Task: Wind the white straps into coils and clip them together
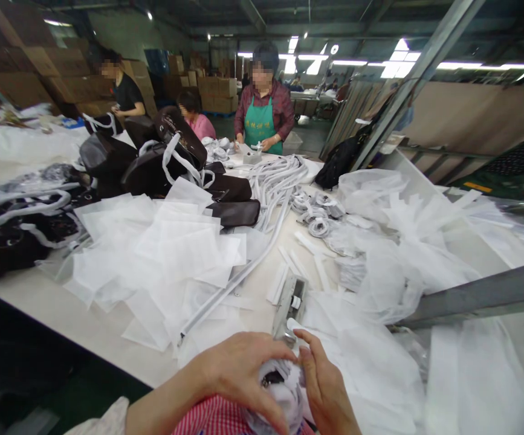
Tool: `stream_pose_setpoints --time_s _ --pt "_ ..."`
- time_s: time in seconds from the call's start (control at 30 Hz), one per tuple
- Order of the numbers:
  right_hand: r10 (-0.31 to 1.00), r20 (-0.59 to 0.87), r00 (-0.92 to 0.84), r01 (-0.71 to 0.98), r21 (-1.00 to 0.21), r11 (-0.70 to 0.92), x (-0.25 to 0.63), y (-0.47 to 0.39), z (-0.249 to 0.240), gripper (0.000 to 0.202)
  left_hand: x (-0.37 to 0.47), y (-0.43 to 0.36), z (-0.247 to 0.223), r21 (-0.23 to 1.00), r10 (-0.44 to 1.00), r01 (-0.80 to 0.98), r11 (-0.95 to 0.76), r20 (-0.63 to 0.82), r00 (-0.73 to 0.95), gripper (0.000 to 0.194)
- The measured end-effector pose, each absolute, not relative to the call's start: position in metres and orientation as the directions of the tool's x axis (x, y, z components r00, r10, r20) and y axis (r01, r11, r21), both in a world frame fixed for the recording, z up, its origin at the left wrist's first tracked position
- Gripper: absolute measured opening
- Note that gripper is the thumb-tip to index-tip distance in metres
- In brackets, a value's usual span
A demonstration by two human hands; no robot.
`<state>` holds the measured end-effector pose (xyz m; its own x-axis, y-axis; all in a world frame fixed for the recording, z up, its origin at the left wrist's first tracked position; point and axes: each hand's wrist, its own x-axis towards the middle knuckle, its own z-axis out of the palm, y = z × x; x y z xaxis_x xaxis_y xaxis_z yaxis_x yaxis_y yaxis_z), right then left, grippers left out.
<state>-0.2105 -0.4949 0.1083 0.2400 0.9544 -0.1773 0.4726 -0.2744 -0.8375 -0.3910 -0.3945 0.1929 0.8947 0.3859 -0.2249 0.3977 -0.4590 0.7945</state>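
Observation:
Low in the head view, near my striped red-and-white clothing, is a coiled white-and-grey strap [282, 396] with something dark in its centre. My left hand [243, 374] curls round the coil from the left, thumb and fingers on its edge. Against the coil's right side is my right hand [323, 383], its thumb along the roll and its index finger reaching toward a small white strip end [292, 325]; its lower fingers are partly hidden. Just beyond my fingertips stands a grey tape dispenser [290, 302] with a small white roll in it.
Thin white sheets [166, 241] are heaped on the left, with dark bags [166, 157] behind. Long straps [271, 187] run down the table; finished coils [318, 220] lie right of them. Clear plastic bags [379, 266] and a metal post [483, 293] are on the right. A co-worker [264, 109] stands opposite.

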Motion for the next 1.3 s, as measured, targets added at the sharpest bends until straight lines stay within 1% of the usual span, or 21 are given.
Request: stream_pose_setpoints --time_s 0.07,0.1,0.17,0.23,0.33,0.43,0.53,0.6,0.67,0.77,0.93,1.03,1.1,1.17,1.23,1.3 --pt "0.967 -0.171 0.190 0.476 -0.845 -0.243 -0.213 -0.493 0.105 0.052 -0.385 -0.400 0.192 0.689 0.467 0.472 -0.551 -0.214 0.858 0.060" --pt "0.971 -0.162 0.177 0.470 -0.853 -0.228 -0.215 -0.491 0.105 0.052 -0.382 -0.400 0.192 0.639 0.469 0.475 -0.605 -0.195 0.861 0.058" --pt "0.977 -0.135 0.165 0.469 -0.861 -0.198 -0.220 -0.488 0.111 0.054 -0.376 -0.399 0.194 0.578 0.415 0.431 -0.693 -0.169 0.894 0.056" --pt "0.978 -0.110 0.178 0.494 -0.850 -0.185 -0.223 -0.485 0.119 0.057 -0.372 -0.394 0.196 0.562 0.378 0.401 -0.723 -0.164 0.911 0.058" --pt "0.968 -0.114 0.224 0.558 -0.800 -0.223 -0.222 -0.483 0.125 0.061 -0.368 -0.391 0.196 0.574 0.372 0.385 -0.723 -0.146 0.917 0.058" --pt "0.969 -0.109 0.220 0.642 -0.732 -0.229 -0.216 -0.483 0.122 0.060 -0.367 -0.393 0.192 0.555 0.373 0.392 -0.734 -0.152 0.915 0.040" --pt "0.984 -0.032 0.173 0.707 -0.691 -0.147 -0.211 -0.484 0.112 0.058 -0.369 -0.395 0.187 0.552 0.365 0.388 -0.738 -0.156 0.918 0.024" --pt "0.985 0.005 0.172 0.711 -0.693 -0.121 -0.208 -0.485 0.106 0.055 -0.370 -0.394 0.183 0.550 0.354 0.381 -0.743 -0.159 0.922 0.022" --pt "0.982 0.005 0.190 0.693 -0.709 -0.131 -0.206 -0.487 0.102 0.053 -0.372 -0.394 0.181 0.545 0.351 0.380 -0.747 -0.162 0.922 0.023" --pt "0.975 -0.012 0.223 0.656 -0.737 -0.159 -0.203 -0.494 0.099 0.051 -0.374 -0.396 0.182 0.551 0.361 0.407 -0.729 -0.197 0.912 0.022" --pt "0.956 -0.054 0.289 0.578 -0.786 -0.219 -0.206 -0.514 0.099 0.050 -0.382 -0.406 0.187 0.558 0.354 0.488 -0.671 -0.337 0.873 0.020" --pt "0.944 -0.099 0.314 0.523 -0.812 -0.259 -0.207 -0.522 0.095 0.051 -0.388 -0.410 0.185 0.588 0.358 0.496 -0.639 -0.343 0.868 0.019" --pt "0.942 -0.135 0.306 0.517 -0.808 -0.284 -0.204 -0.521 0.093 0.052 -0.391 -0.407 0.181 0.618 0.374 0.501 -0.606 -0.334 0.865 0.017" --pt "0.947 -0.195 0.255 0.531 -0.790 -0.306 -0.199 -0.513 0.096 0.054 -0.391 -0.400 0.176 0.671 0.387 0.491 -0.556 -0.314 0.867 0.015" --pt "0.954 -0.254 0.160 0.563 -0.770 -0.300 -0.192 -0.499 0.108 0.057 -0.390 -0.389 0.173 0.736 0.390 0.454 -0.502 -0.276 0.879 0.018" --pt "0.967 -0.253 0.024 0.585 -0.781 -0.219 -0.187 -0.483 0.126 0.057 -0.387 -0.378 0.174 0.787 0.404 0.436 -0.437 -0.262 0.877 0.032"
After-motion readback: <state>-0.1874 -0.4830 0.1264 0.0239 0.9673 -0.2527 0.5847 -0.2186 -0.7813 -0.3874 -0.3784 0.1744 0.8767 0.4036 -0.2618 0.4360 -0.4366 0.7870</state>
